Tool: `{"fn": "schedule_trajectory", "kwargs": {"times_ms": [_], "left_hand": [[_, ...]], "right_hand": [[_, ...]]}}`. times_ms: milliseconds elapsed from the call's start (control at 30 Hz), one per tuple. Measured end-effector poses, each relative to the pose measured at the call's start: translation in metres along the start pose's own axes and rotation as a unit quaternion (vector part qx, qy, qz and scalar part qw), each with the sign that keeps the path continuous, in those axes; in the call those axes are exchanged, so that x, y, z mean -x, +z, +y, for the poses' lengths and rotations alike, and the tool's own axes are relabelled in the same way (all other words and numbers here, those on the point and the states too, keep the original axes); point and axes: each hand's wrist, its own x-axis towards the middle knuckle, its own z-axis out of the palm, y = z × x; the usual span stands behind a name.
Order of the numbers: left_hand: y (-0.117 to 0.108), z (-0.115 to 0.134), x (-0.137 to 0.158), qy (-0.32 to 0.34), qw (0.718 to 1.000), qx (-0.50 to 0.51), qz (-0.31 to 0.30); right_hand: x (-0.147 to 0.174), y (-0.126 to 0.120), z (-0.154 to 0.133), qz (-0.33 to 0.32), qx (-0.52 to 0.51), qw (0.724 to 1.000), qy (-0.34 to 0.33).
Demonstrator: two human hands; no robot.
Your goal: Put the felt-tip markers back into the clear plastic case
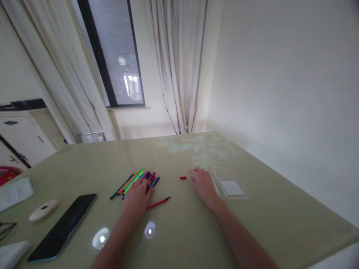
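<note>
Several coloured felt-tip pens lie side by side in a bunch on the table. My left hand rests over their right part with its fingers spread, hiding some of them. Just right of that hand lies an uncapped red felt-tip pen, its dark tip pointing right. A small red cap sits apart from it, close to the fingertips of my right hand. That hand is open, fingers stretched out, and partly covers the left half of an opened clear plastic case. A white card shows in the case's right half.
On the left of the glossy table are a black tablet, a whitish oval mouse-like object, a pale folded cloth, a black cable and a white object. A wall borders the table's right side.
</note>
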Motion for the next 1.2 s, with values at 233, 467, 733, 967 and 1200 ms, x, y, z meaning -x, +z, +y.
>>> {"fn": "schedule_trajectory", "kwargs": {"times_ms": [233, 467, 733, 967, 1200], "left_hand": [[0.001, 0.013, -0.002, 0.088, 0.993, 0.072, 0.034], [-0.004, 0.043, 0.008, 0.147, 0.982, 0.119, 0.031], [-0.022, 0.043, 0.009, 0.016, 0.999, -0.027, -0.034], [-0.01, 0.02, 0.002, 0.08, 0.995, 0.064, 0.003], [-0.009, 0.02, 0.003, 0.093, 0.985, 0.13, -0.068]], "right_hand": [[0.005, 0.004, -0.021, 0.044, -0.133, 0.988, -0.069], [0.016, 0.009, -0.043, 0.05, -0.255, 0.944, -0.203], [0.007, 0.006, -0.022, 0.125, -0.271, 0.935, -0.193], [0.001, 0.0, -0.002, 0.102, -0.199, 0.972, -0.075], [0.004, 0.006, -0.018, -0.026, -0.066, 0.995, -0.069]]}}
